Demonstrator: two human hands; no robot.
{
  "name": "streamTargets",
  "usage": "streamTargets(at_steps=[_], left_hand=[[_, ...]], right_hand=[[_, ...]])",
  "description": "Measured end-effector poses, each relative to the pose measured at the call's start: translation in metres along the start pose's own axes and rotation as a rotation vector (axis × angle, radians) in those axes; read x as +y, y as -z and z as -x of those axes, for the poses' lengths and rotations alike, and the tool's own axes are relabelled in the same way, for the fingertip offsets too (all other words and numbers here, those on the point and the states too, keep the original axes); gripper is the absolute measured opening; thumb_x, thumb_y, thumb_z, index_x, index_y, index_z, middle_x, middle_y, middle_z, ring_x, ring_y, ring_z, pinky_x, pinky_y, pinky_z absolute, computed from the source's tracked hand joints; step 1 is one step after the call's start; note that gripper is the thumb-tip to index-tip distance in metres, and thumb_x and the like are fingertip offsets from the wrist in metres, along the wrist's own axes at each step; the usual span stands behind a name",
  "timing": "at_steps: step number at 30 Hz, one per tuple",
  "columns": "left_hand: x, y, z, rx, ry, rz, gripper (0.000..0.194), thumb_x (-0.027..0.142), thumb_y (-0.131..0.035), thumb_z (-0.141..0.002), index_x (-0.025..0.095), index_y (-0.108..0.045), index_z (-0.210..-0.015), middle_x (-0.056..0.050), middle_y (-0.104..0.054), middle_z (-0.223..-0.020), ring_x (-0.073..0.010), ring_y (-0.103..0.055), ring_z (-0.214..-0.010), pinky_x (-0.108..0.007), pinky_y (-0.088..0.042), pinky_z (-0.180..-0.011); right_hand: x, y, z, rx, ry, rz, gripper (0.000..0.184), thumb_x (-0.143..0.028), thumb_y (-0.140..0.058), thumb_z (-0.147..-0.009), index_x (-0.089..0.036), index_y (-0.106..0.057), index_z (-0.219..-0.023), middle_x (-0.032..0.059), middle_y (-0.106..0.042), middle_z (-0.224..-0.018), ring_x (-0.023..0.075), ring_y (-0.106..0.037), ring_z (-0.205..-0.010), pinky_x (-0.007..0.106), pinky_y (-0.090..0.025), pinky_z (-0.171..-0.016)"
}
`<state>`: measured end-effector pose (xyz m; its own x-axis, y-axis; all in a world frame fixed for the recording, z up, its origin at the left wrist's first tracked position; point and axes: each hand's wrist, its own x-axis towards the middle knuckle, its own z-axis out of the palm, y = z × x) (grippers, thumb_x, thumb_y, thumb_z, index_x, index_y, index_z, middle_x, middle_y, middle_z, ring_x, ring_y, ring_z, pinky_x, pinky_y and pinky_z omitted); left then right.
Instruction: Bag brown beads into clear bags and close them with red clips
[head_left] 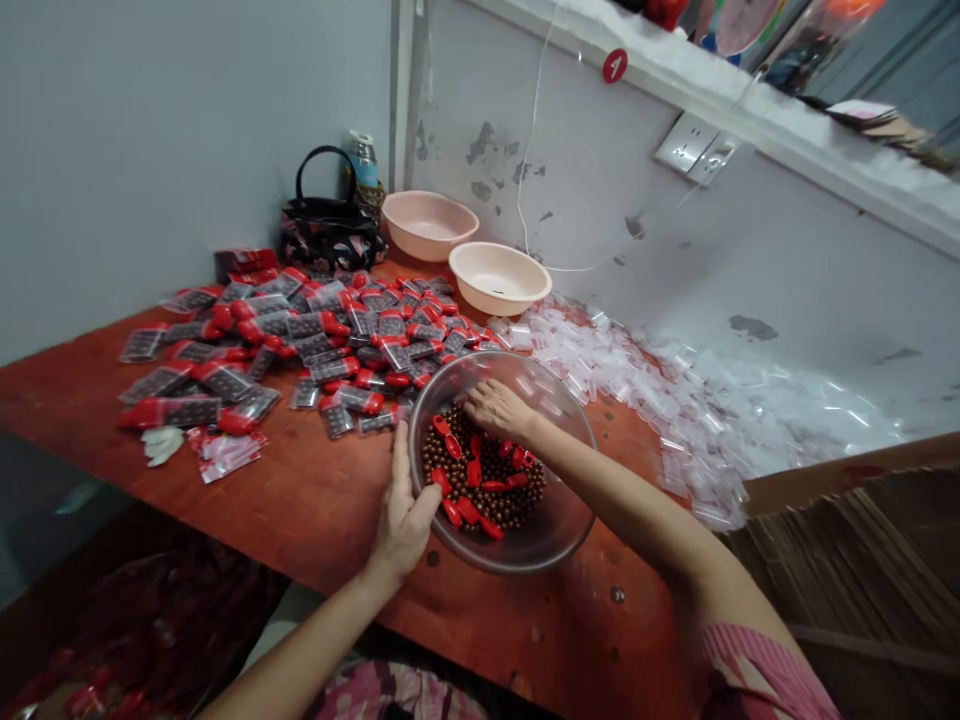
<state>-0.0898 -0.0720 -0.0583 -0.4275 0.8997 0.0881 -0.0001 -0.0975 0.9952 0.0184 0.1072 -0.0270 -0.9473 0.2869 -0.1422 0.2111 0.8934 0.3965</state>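
A large clear plastic bowl (571,545) stands near the front of the table. Small brown balls (517,510) lie in its bottom with several red plastic caps (474,472) scattered over them. My left hand (403,520) grips the bowl's left rim, thumb on the inner side and fingers along the outside. Inside the bowl, my right hand (499,408) is at the far edge of the balls, fingers bent down and pressed together. Whatever those fingers hold, if anything, is hidden.
Clear packs with red caps, filled with dark balls (300,330), are heaped at left. Empty clear cases (637,380) spread along the right. Behind are a pink basin (429,250), a cream basin (501,300) and a black handbag (330,235). A cardboard box (847,570) stands right.
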Motion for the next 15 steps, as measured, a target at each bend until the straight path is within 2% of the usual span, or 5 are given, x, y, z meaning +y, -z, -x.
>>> streamTargets(at_steps=[3, 6, 7, 11, 15], left_hand=[[0.002, -0.003, -0.003, -0.002, -0.009, 0.004, 0.075, 0.015, -0.046, -0.074, 0.024, -0.008, -0.138, 0.0, -0.02, -0.144, -0.0195, -0.021, -0.13, -0.032, -0.017, -0.107], [0.004, -0.003, -0.006, 0.003, -0.006, -0.007, 0.075, 0.012, -0.045, -0.073, 0.024, -0.009, -0.138, 0.0, -0.017, -0.145, -0.0199, -0.018, -0.131, -0.033, -0.014, -0.108], [0.004, -0.003, -0.007, 0.001, 0.001, -0.01, 0.075, 0.011, -0.045, -0.073, 0.024, -0.009, -0.138, 0.0, -0.017, -0.145, -0.0198, -0.017, -0.131, -0.033, -0.013, -0.108], [-0.001, 0.003, -0.011, -0.041, 0.038, 0.018, 0.076, 0.012, -0.045, -0.073, 0.026, -0.007, -0.138, 0.001, -0.02, -0.144, -0.0197, -0.021, -0.13, -0.035, -0.019, -0.107], [-0.005, 0.012, -0.015, -0.085, -0.008, -0.083, 0.072, 0.017, -0.045, -0.077, 0.025, -0.006, -0.138, -0.003, -0.025, -0.142, -0.021, -0.028, -0.127, -0.039, -0.023, -0.105]], right_hand=[[-0.013, 0.003, -0.006, 0.055, 0.171, -0.102, 0.023, -0.014, -0.033, -0.088, -0.011, -0.055, -0.088, 0.0104, -0.056, -0.084, 0.0191, -0.047, -0.081, 0.034, -0.036, -0.072], [-0.026, 0.004, -0.007, 0.07, 0.211, -0.306, 0.015, -0.018, -0.045, -0.083, -0.01, -0.057, -0.086, 0.0108, -0.056, -0.087, 0.0195, -0.048, -0.084, 0.033, -0.038, -0.075], [-0.03, 0.003, -0.006, 0.068, 0.182, -0.409, 0.014, -0.02, -0.051, -0.08, -0.01, -0.057, -0.088, 0.0109, -0.056, -0.089, 0.0195, -0.048, -0.084, 0.033, -0.038, -0.075], [-0.039, 0.001, 0.004, 0.057, -0.058, -1.039, 0.04, -0.025, -0.067, -0.066, -0.013, -0.056, -0.103, 0.0074, -0.057, -0.097, 0.0176, -0.053, -0.086, 0.029, -0.042, -0.076], [-0.041, 0.012, 0.02, 0.058, -0.202, -1.667, 0.043, -0.025, -0.069, -0.064, -0.019, -0.055, -0.104, 0.0012, -0.058, -0.09, 0.0146, -0.056, -0.081, 0.029, -0.044, -0.076]])
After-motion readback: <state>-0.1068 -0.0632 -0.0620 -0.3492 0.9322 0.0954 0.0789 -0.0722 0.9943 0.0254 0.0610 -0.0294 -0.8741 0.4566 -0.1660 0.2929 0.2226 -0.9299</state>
